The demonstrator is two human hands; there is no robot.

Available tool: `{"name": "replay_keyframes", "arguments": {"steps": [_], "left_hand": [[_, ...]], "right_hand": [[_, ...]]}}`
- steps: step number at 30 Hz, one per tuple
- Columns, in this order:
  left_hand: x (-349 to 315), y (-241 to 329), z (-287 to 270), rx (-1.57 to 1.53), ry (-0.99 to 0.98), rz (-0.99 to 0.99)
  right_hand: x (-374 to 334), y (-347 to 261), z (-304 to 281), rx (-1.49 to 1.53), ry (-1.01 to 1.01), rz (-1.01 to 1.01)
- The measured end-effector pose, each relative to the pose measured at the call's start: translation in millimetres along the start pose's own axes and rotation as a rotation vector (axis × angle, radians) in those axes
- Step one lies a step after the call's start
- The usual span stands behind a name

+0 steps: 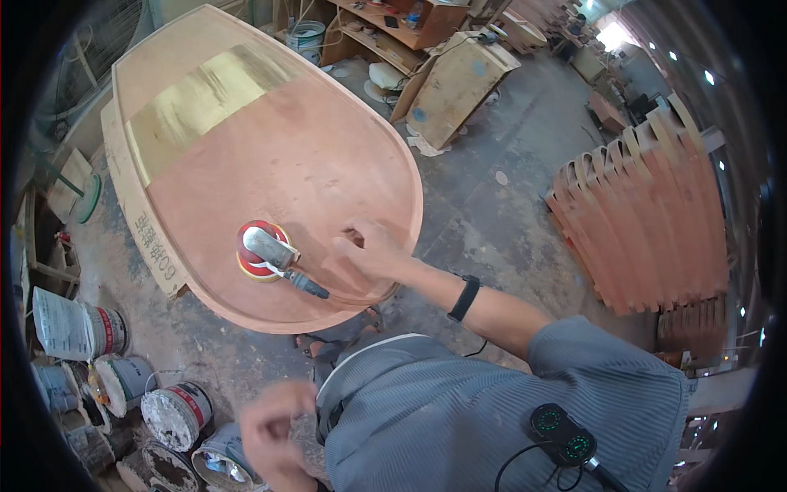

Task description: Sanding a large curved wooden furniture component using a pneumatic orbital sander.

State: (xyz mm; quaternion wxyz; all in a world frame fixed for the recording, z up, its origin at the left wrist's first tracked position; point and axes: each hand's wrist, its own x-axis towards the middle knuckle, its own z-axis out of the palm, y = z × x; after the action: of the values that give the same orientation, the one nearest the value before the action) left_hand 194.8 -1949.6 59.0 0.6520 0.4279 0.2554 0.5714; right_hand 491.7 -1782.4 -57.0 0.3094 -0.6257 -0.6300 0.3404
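A large rounded wooden panel [270, 164] with a raised rim lies before me, reddish with a shiny yellowish band [201, 102] across its far part. On its near half rests a round sander [268, 248], red with a silver top and a dark hose end. To the right of the sander, my right hand [373, 248] is over the panel near its right rim, fingers curled and closed toward the thumb; what they hold, if anything, is hidden. My left hand [279, 435] is low by my body, off the panel, its bent fingers smeared by motion.
Several used buckets [176, 414] crowd the lower left. Curved wooden parts [643, 217] are stacked at the right. A wooden box-like piece [459, 90] and a shelf [385, 37] with items stand beyond the panel. A green round base with a pole [88, 198] is at the left.
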Motion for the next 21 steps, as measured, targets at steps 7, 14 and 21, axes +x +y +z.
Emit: {"name": "replay_keyframes", "arguments": {"steps": [7, 14, 21], "left_hand": [[32, 44, 10, 0.056, -0.987, 0.186], [33, -74, -46, 1.255, 0.265, -0.057], [41, -129, -3, 1.488, -0.163, 0.026]], "right_hand": [[-17, 31, 2, -0.023, 0.121, -0.081], [-2, 11, 0, 0.155, 0.030, 0.098], [41, -130, 22, -0.028, -0.362, -0.026]]}}
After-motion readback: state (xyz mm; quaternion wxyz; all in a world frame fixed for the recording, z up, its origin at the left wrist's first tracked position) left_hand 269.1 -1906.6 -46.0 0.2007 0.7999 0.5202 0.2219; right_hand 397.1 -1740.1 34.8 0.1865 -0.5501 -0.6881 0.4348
